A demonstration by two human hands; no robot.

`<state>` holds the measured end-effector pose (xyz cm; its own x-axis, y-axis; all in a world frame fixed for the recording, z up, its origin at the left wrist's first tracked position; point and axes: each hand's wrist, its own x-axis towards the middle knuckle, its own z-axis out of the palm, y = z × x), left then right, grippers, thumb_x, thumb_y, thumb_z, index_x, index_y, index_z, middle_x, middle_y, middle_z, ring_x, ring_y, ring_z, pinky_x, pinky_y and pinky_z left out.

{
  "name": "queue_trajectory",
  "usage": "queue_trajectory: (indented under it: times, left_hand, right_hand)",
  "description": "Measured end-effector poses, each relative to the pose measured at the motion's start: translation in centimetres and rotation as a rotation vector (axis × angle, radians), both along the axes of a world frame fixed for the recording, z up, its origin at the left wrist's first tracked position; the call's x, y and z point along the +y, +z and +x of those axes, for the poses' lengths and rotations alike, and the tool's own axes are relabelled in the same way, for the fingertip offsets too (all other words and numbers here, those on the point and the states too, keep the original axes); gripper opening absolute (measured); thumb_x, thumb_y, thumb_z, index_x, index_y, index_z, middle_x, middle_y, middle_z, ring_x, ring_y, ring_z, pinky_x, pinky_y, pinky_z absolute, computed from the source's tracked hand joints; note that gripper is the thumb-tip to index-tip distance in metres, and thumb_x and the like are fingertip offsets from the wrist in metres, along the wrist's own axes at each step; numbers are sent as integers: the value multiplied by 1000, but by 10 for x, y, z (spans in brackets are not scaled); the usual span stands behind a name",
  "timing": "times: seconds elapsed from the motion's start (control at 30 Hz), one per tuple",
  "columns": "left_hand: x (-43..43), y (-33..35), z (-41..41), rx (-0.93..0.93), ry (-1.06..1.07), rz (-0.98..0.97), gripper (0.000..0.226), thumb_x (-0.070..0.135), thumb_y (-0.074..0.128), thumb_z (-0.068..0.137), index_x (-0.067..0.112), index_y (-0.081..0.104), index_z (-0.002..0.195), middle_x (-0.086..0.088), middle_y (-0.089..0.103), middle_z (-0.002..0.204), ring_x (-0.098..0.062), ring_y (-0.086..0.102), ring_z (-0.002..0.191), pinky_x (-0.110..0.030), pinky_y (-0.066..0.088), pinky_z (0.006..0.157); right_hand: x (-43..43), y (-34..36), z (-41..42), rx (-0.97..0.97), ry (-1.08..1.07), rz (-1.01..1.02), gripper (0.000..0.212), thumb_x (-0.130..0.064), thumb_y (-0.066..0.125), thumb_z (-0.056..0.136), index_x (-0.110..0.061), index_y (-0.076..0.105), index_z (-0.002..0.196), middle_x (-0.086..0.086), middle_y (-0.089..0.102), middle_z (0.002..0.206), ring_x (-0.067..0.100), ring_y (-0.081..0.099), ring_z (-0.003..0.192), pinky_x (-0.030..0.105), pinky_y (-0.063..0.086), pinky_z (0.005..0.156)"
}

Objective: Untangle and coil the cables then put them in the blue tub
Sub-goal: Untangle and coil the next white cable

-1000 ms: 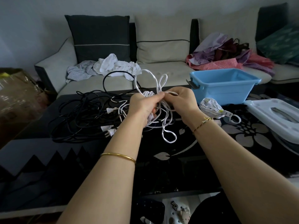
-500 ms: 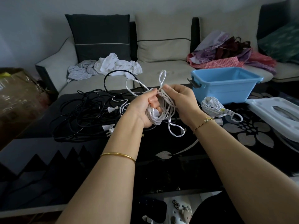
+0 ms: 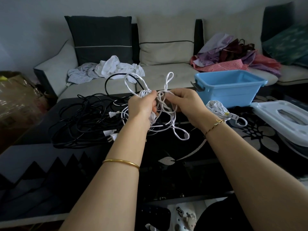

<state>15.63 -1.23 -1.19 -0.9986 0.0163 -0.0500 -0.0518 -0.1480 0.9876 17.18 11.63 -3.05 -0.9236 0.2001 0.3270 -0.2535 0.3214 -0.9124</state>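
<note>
- Above the dark surface (image 3: 166,172), the left hand (image 3: 141,107) and right hand (image 3: 186,104) hold up a tangled white cable (image 3: 173,120), with fingers (image 3: 174,96) curled and pinching it.
- Loops hang down between the hands.
- Black cables (image 3: 83,120) lie in a heap on the left.
- The blue tub (image 3: 230,90) sits on the right, just behind a coiled white cable (image 3: 216,108).

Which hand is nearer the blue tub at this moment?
Right. The right hand pinches the white cable just left of the near corner of the blue tub, apart from it; the left hand grips the same cable farther left, beyond the right hand.
</note>
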Motion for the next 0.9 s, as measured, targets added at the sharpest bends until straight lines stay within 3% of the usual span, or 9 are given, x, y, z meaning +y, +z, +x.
queue_trajectory:
  times: [0.07, 0.13, 0.23, 0.37, 0.47, 0.57, 0.63, 0.73, 0.9]
  left_hand:
    - [1, 0, 1, 5, 11, 23, 32, 14, 61, 91, 11, 47, 63, 6, 41, 37, -8, 34, 33, -19, 31, 41]
    - [3, 0, 1, 28, 73, 1, 30, 12, 59, 91, 9, 45, 65, 1, 41, 44, -8, 32, 29, -20, 27, 40]
    - [4, -1, 1, 79, 157, -55, 27, 11, 58, 89, 9, 43, 66, -2, 41, 48, -7, 31, 25, -16, 26, 36]
    - [3, 1, 0, 131, 190, -62, 29, 11, 57, 90, 9, 42, 65, -3, 40, 44, -7, 32, 24, -13, 28, 33]
    - [2, 3, 1, 132, 191, -23, 28, 10, 57, 91, 9, 44, 66, 3, 39, 34, -7, 31, 24, -14, 30, 35]
    - [-1, 3, -2, 112, 168, -35, 23, 10, 57, 91, 8, 47, 70, 5, 39, 34, -8, 33, 27, -18, 31, 39]
    - [-2, 1, -3, 95, 120, -59, 22, 11, 58, 91, 9, 47, 71, 1, 42, 43, -11, 35, 34, -20, 30, 40]
    - [-2, -1, -5, 74, 59, -86, 20, 14, 60, 91, 10, 51, 75, 0, 44, 50, -10, 36, 38, -20, 30, 41]
    - [-4, -1, -4, 79, -10, -95, 18, 16, 60, 92, 10, 54, 77, 6, 44, 43, -7, 37, 35, -17, 32, 39]
  right_hand:
    - [2, -4, -4, -65, -7, -152, 28, -20, 58, 93, -4, 64, 71, 7, 52, 61, 14, 43, 52, 26, 36, 55]
    - [3, -8, -6, -98, -98, -115, 31, -19, 59, 93, 0, 62, 68, 4, 46, 56, 8, 36, 44, 23, 31, 50]
    - [4, -12, -8, -109, -161, -23, 27, -16, 59, 92, 10, 65, 83, 2, 44, 55, 3, 33, 37, 19, 31, 44]
    - [6, -10, -10, -126, -187, -21, 10, -12, 65, 88, -6, 65, 96, -1, 56, 64, -1, 41, 30, 13, 32, 34]
    - [7, -10, -11, -87, -186, 129, 7, -10, 65, 86, -10, 69, 91, -6, 58, 65, -5, 51, 42, 10, 38, 45]
    - [5, -12, -9, -25, -180, 336, 17, -16, 61, 86, -30, 70, 86, -11, 62, 76, 10, 60, 78, 29, 48, 72]
    - [1, -11, -7, 25, -108, 306, 20, -12, 62, 85, -26, 73, 95, -8, 65, 87, 14, 61, 91, 32, 49, 83]
    - [-6, -5, -1, 53, 51, 47, 16, -7, 64, 87, -11, 73, 100, -1, 71, 88, 4, 65, 80, 17, 51, 78]
    - [-9, -1, -2, 83, -27, 130, 16, -11, 61, 90, -4, 72, 100, 6, 71, 84, 9, 64, 70, 16, 52, 71]
